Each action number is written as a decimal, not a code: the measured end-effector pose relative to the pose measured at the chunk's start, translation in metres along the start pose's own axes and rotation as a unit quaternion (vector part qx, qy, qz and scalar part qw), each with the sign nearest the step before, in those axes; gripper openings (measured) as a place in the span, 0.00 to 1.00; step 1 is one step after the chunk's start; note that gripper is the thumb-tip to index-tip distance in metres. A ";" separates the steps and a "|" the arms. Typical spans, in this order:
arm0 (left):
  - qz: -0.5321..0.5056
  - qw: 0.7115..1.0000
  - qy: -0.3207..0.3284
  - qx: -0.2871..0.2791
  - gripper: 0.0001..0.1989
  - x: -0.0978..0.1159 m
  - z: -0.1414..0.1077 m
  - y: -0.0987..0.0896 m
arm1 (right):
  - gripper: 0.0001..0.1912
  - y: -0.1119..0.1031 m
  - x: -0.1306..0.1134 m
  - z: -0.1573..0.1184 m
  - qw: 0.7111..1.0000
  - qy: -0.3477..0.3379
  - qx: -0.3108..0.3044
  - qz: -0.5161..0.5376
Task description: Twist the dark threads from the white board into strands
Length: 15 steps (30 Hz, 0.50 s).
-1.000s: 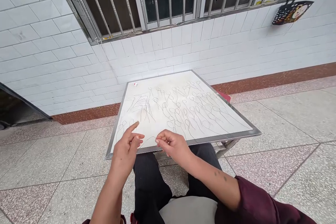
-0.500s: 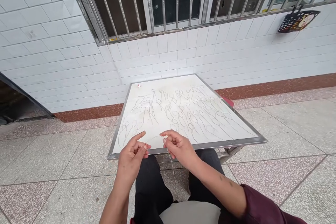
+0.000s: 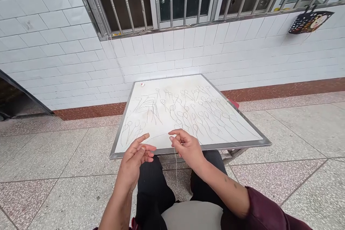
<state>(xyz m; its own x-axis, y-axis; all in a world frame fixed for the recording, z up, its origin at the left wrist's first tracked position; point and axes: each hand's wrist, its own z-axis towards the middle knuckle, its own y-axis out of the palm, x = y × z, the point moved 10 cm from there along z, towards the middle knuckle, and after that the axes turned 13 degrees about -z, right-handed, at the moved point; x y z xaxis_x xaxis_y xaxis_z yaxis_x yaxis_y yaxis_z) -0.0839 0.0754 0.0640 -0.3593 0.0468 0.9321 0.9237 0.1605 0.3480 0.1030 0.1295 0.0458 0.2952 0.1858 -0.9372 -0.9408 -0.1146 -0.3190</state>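
Note:
A thin pale string (image 3: 176,167) hangs down from my right hand (image 3: 187,148), whose thumb and fingers pinch it just past the table's front edge. A fine strand also arches leftward from these fingertips toward my left hand (image 3: 137,154). The left thumb presses against the fingers while the index finger points out; whatever lies between them is too small to tell. Beneath and beyond both hands, many thin looped strings (image 3: 185,115) are spread over the white table (image 3: 172,81). Straighter dark strands (image 3: 154,109) lie on its left half.
A small red and white object (image 3: 142,84) sits at the table's back left corner. Behind rises a white tiled wall (image 3: 151,54) with a barred window. A patterned bag (image 3: 309,22) hangs at the right. My legs are under the table's front edge.
My left fingers have spread slightly, and my right hand has shifted a little to the right. The strand between the hands shows as a longer arch. The view has shifted slightly.

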 end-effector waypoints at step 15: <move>0.085 0.993 0.064 0.044 0.27 0.001 -0.001 -0.006 | 0.11 0.003 -0.003 -0.008 0.995 -0.052 0.015 -0.080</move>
<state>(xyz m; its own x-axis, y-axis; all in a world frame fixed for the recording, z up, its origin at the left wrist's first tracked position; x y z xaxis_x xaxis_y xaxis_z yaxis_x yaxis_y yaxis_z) -0.0901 0.0738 0.0628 -0.1731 -0.0449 0.9839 0.9524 0.2468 0.1788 0.1004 0.1210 0.0468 0.4237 0.2989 -0.8551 -0.8886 -0.0459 -0.4563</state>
